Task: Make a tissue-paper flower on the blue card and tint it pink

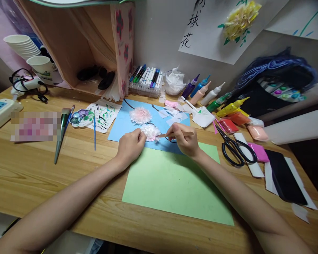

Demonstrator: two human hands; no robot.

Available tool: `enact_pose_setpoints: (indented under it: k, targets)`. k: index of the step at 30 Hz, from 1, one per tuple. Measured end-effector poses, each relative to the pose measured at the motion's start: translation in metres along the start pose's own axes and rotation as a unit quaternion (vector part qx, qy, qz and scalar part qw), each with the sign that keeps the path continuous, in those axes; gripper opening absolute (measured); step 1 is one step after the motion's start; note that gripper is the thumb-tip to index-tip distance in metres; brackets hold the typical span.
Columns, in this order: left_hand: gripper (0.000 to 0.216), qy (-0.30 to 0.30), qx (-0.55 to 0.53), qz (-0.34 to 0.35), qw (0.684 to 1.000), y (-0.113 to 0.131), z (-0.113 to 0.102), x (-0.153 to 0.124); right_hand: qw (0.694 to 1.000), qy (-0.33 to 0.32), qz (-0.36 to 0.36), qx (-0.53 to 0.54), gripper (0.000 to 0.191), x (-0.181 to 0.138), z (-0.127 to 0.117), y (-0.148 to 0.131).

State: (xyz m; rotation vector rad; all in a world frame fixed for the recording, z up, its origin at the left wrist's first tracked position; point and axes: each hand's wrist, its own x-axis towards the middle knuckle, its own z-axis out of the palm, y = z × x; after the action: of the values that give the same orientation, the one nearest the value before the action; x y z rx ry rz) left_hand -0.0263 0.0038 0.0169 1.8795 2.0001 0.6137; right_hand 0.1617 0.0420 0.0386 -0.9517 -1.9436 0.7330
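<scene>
My right hand (184, 140) grips a thin wooden craft stick (189, 133). Its tip touches the right edge of a white tissue-paper flower (150, 131) with some pink at its base. Against the left side of that flower rests my left hand (132, 145), fingers curled closed; whatever they pinch, if anything, is hidden. A second, pale pink paper flower (141, 115) lies just behind. Both flowers are on a blue sheet (119, 123) marked with dark painted lines. Small white paper squares (172, 114) are scattered on the sheet's right part.
A green sheet (172, 183) lies in front of the blue one. Black scissors (234, 150) and a dark phone (286, 176) are at right. Paint bottles (198, 90) and a marker box (147, 83) line the back. Brushes (62, 132) and a paint palette (82, 117) sit left.
</scene>
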Motion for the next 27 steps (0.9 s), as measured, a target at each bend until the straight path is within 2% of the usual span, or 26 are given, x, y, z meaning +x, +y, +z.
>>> enact_pose_setpoints:
  k: [5, 9, 14, 20, 27]
  targets:
    - [0.031, 0.006, -0.004, 0.006, 1.0, -0.001, 0.0, -0.001, 0.997, -0.021, -0.055, -0.049, 0.048, 0.002, 0.005, 0.002]
    - [0.031, 0.004, -0.007, 0.005, 1.0, 0.0, 0.0, -0.001, 0.994, -0.034, -0.072, -0.078, 0.049, 0.004, 0.008, 0.003]
    - [0.031, -0.003, -0.009, 0.003, 1.0, 0.001, -0.001, -0.001, 0.996, -0.039, -0.022, -0.071, 0.052, 0.018, 0.014, -0.001]
    - [0.03, 0.006, -0.011, 0.009, 1.0, -0.001, 0.0, 0.0, 0.993, -0.09, 0.024, -0.071, 0.056, 0.039, 0.014, -0.01]
    - [0.031, 0.007, -0.02, 0.011, 1.0, -0.001, 0.0, 0.0, 0.999, 0.033, 0.003, 0.013, 0.052, 0.005, 0.002, -0.008]
